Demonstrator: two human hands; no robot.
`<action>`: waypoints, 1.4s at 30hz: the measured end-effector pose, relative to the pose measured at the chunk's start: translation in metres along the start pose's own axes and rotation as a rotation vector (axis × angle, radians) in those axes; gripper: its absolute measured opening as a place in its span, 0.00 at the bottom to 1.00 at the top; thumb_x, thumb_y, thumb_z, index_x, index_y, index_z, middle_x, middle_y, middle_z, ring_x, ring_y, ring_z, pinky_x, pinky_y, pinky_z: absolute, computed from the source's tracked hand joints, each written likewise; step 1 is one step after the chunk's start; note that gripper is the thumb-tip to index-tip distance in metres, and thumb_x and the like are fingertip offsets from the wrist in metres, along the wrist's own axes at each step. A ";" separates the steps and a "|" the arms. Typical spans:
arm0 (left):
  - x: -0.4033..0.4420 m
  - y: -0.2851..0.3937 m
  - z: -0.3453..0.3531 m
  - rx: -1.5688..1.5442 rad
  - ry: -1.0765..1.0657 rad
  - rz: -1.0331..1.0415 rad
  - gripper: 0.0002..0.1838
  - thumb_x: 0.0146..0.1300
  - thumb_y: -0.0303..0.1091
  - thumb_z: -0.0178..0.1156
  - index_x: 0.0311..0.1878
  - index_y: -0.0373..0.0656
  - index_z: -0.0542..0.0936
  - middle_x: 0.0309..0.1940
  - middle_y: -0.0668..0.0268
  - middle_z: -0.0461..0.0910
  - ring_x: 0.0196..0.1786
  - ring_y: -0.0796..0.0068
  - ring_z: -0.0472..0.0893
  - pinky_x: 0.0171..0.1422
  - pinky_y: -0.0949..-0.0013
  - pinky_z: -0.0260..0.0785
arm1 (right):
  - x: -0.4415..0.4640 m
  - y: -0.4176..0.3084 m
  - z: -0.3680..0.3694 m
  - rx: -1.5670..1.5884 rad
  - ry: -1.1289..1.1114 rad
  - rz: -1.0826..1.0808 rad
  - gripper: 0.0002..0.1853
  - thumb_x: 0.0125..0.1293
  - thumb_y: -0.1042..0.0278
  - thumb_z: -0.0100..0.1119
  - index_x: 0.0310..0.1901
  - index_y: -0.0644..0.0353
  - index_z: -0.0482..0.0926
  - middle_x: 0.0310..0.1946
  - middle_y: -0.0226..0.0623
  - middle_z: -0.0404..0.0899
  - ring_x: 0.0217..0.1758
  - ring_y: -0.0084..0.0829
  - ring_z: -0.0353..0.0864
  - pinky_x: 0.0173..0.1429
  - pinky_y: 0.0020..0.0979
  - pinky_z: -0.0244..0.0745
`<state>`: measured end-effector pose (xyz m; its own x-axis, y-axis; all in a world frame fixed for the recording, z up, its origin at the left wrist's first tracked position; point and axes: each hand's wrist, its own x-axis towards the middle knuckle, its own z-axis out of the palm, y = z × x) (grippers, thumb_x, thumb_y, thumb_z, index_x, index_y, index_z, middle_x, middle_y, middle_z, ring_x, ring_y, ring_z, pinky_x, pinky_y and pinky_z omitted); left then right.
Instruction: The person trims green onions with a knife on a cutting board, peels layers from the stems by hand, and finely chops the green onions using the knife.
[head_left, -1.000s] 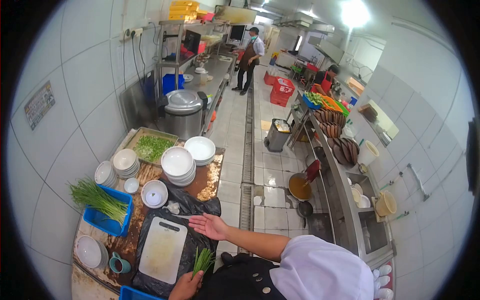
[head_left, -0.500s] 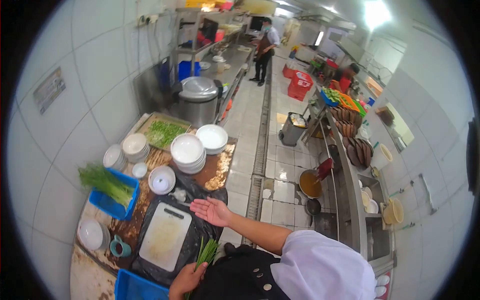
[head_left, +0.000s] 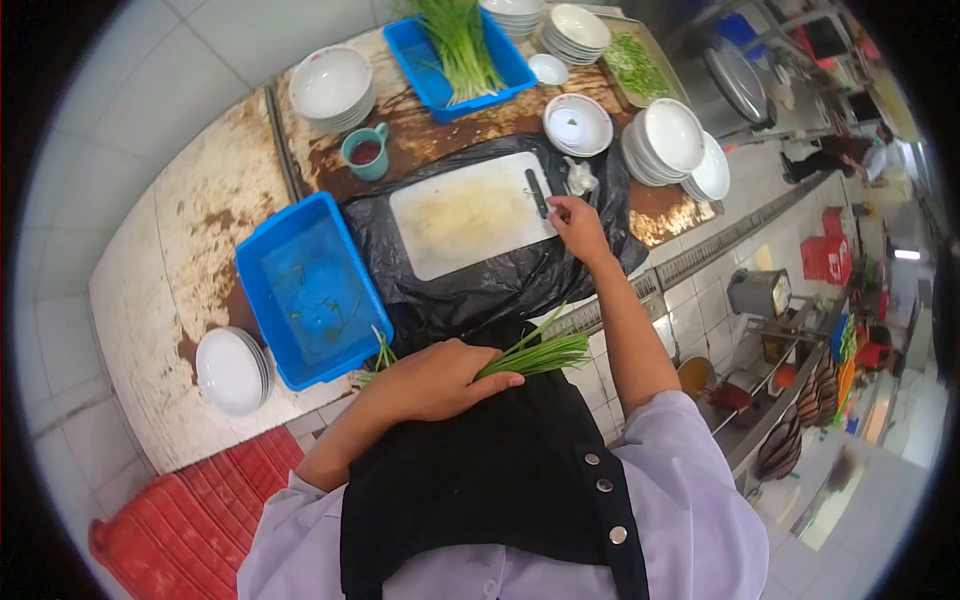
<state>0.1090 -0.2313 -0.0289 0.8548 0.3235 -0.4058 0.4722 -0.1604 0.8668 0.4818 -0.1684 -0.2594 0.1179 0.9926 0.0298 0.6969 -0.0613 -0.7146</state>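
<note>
My left hand [head_left: 440, 380] is closed around a bunch of thin spring onions [head_left: 545, 350], held across the front of a black apron. The green ends stick out to the right, and a few pale ends show at the left. My right hand [head_left: 578, 225] is at the right edge of a white cutting board [head_left: 465, 215], beside the dark handle slot. Its fingers are pinched together; anything small between them is too hard to make out. The board lies on a black plastic sheet [head_left: 500, 285] and bears yellowish stains.
A blue basin [head_left: 262, 262] with loose green bits stands left of the board. Behind are a teal cup [head_left: 365, 152], another blue basin [head_left: 412, 50] of spring onions, stacked white bowls [head_left: 672, 138] and a tray of chopped greens [head_left: 632, 70]. People work at far right.
The view has turned down toward the board. My right hand, earlier open with palm up, has closed and is now at the board's edge. My left hand still holds the spring onions.
</note>
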 end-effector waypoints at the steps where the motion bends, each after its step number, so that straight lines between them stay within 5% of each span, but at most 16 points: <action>1: -0.006 0.001 -0.001 0.019 0.015 -0.017 0.34 0.84 0.64 0.54 0.48 0.35 0.85 0.36 0.39 0.86 0.45 0.33 0.87 0.52 0.39 0.78 | 0.006 -0.001 0.006 -0.068 -0.009 -0.068 0.20 0.70 0.69 0.74 0.62 0.61 0.88 0.50 0.48 0.90 0.47 0.42 0.92 0.54 0.40 0.85; 6: -0.013 -0.011 0.001 -0.004 0.045 -0.012 0.36 0.84 0.66 0.54 0.49 0.35 0.85 0.35 0.39 0.87 0.46 0.33 0.88 0.53 0.39 0.79 | 0.032 -0.033 0.027 -0.224 -0.001 -0.028 0.21 0.68 0.63 0.76 0.61 0.59 0.90 0.51 0.50 0.89 0.52 0.53 0.90 0.60 0.49 0.84; 16: -0.015 -0.016 -0.005 0.001 0.086 -0.017 0.32 0.85 0.62 0.55 0.51 0.36 0.86 0.36 0.41 0.88 0.44 0.36 0.88 0.52 0.41 0.79 | 0.063 -0.012 0.036 -0.466 -0.100 -0.055 0.08 0.73 0.68 0.69 0.46 0.59 0.93 0.45 0.54 0.91 0.52 0.55 0.91 0.58 0.50 0.85; 19: -0.017 -0.019 -0.008 -0.013 0.102 0.007 0.32 0.85 0.62 0.55 0.51 0.36 0.86 0.37 0.41 0.88 0.44 0.35 0.88 0.52 0.41 0.79 | 0.067 -0.011 0.029 -0.453 -0.141 0.034 0.08 0.73 0.70 0.67 0.46 0.59 0.93 0.44 0.54 0.91 0.51 0.56 0.91 0.57 0.51 0.85; 32: -0.018 -0.025 -0.009 -0.024 0.093 -0.005 0.33 0.84 0.64 0.56 0.45 0.36 0.84 0.34 0.42 0.86 0.43 0.35 0.87 0.51 0.40 0.78 | 0.061 -0.010 0.023 -0.672 -0.226 -0.180 0.11 0.72 0.71 0.62 0.49 0.58 0.93 0.43 0.50 0.89 0.49 0.56 0.92 0.57 0.53 0.87; 42: -0.020 -0.029 -0.010 -0.043 0.089 -0.001 0.33 0.84 0.64 0.56 0.47 0.37 0.85 0.36 0.42 0.87 0.45 0.35 0.87 0.52 0.40 0.78 | 0.059 0.004 0.005 -0.350 -0.345 -0.067 0.09 0.70 0.66 0.71 0.46 0.59 0.94 0.40 0.52 0.92 0.48 0.51 0.94 0.55 0.48 0.86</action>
<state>0.0758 -0.2241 -0.0431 0.8308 0.4057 -0.3809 0.4617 -0.1203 0.8788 0.4879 -0.1097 -0.2639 -0.1354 0.9688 -0.2074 0.8975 0.0312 -0.4399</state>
